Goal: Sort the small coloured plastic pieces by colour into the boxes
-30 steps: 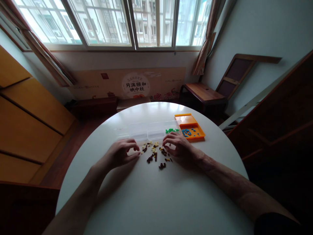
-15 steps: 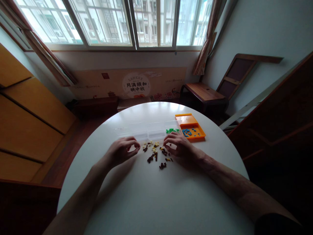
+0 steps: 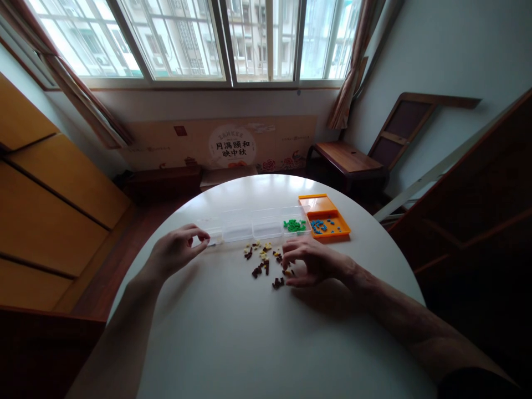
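Fingertips of left hand [image 3: 177,254] pinched together, contents unreadable; right hand [image 3: 310,260] curled, hiding small pieces [image 3: 261,260]

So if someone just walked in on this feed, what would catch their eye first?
Probably the orange tray at the far right of the white round table, with blue bits in it, beside a clear divided box holding green pieces. Next, the scatter of dark and yellow small pieces mid-table, with the right hand over its right edge and the left hand pinched by the box's left end.
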Demonstrator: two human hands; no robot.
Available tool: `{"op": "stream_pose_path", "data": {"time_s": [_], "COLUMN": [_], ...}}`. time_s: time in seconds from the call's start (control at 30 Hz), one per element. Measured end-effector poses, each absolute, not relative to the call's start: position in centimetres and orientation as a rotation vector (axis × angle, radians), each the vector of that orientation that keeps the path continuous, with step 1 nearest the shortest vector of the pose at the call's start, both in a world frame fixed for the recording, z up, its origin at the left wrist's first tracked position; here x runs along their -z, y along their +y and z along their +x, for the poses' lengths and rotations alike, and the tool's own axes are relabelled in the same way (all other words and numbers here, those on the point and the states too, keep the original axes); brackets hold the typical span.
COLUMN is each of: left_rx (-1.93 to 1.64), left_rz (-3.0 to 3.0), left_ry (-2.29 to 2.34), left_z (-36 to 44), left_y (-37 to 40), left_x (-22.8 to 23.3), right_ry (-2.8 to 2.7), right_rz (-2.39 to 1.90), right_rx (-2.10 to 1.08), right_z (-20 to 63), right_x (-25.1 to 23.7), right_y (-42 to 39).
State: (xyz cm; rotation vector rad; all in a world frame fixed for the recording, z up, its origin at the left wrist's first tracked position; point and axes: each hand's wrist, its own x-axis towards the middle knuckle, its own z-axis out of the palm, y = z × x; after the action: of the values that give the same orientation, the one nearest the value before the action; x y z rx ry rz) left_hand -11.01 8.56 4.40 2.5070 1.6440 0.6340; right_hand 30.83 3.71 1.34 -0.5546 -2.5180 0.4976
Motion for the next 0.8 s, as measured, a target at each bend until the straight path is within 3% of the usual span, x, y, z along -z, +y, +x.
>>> {"op": "stream_pose_path", "data": {"time_s": [0.5,0.67,0.8], "left_rx": [-0.630,-0.736,-0.881], "left_rz": [2.534,2.539,2.507], "left_ry": [1.646,1.671,1.436], "left_z": [-11.0,-10.5,-7.5], "left_y": [8.5,8.5,7.3], "left_x": [-4.0,-4.2,-4.4], "right_ry": [-2.412,-2.257,-2.166], "right_rz": [-0.618,-0.656,-0.685], "right_rx": [-0.506,-0.450,-0.468], "right_z": [30.4,30.3,30.0], "right_x": [-0.7,-0.2,0.3], "right_y": [3.8,4.2,4.2]}}
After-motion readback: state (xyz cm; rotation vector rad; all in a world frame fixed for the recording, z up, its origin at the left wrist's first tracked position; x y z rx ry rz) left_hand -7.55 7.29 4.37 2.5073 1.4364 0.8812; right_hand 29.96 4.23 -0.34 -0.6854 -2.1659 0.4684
